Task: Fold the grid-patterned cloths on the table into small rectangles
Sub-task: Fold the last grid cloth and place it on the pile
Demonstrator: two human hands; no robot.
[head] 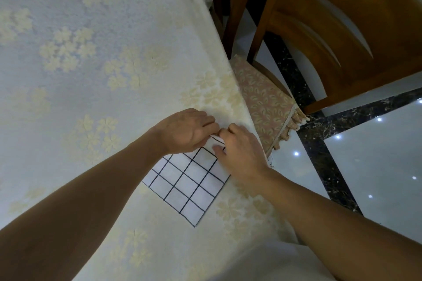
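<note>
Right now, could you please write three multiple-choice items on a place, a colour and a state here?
1. Where does the grid cloth lie? A on the chair; B on the tablecloth, near its edge; C on the floor.
2. Its grid lines are? A red; B blue; C black.
3. The left hand and right hand? A both hold its far end; B both idle; C one lifts a cup.
B, it lies on the floral tablecloth; C, black lines on white; A, their curled fingers meet there.
</note>
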